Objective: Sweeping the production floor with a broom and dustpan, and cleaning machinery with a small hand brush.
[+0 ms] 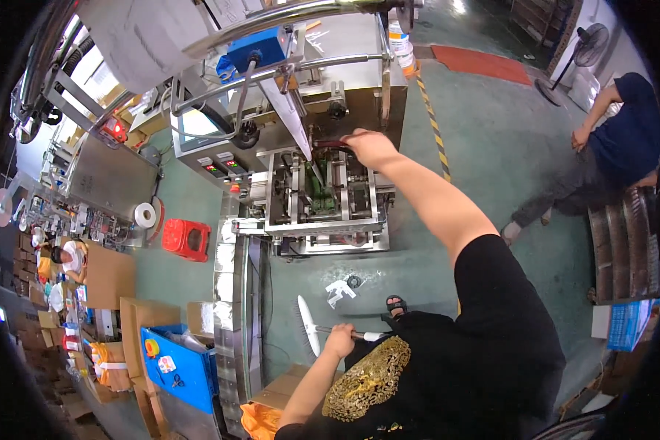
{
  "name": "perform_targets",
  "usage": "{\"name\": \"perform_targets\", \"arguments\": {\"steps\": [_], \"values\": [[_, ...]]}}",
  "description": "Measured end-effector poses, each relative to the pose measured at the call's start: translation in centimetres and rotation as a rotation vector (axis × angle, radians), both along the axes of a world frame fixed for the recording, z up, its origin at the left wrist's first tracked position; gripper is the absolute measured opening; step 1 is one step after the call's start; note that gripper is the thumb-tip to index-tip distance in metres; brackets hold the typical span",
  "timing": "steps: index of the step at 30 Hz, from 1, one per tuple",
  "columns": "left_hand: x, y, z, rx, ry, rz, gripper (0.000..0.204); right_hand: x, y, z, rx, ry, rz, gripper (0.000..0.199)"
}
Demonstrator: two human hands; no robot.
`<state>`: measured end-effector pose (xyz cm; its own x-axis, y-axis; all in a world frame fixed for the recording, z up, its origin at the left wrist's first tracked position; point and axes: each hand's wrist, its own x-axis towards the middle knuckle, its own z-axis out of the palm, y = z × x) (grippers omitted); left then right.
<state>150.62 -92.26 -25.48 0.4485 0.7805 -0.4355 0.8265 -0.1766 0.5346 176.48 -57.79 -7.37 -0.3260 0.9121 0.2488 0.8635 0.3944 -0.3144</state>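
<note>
My left hand (339, 340) is closed round the handle of a broom (307, 323), held low in front of my body. Its long white head with grey bristles points away to the left. My right arm reaches far forward over a metal packaging machine (327, 226). There my right hand (374, 149) is closed on a thin dark red handle (331, 145); its far end is lost among the machine parts, so its kind is unclear. A narrow white film strip (289, 121) runs down into the machine's framework beside it, where green parts (323, 196) show.
White scraps (339, 291) and a small black ring (354, 281) lie on the floor before the machine. A conveyor (231, 308) runs along the left, past a red stool (186, 240) and a blue bin (180, 363). A seated person (623, 139) is at the right.
</note>
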Motion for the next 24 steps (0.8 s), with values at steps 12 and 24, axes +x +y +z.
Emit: {"name": "perform_targets", "arguments": {"steps": [12,24], "values": [[-0.1,1.7,0.7,0.070,-0.046,-0.002,0.011,3.9,-3.7,1.1,-0.010,-0.133,-0.264,0.035],[1.4,2.9,1.0,0.085,-0.036,-0.104,0.011,15.2,-13.6,-1.3,0.063,-0.031,-0.536,0.027]]}}
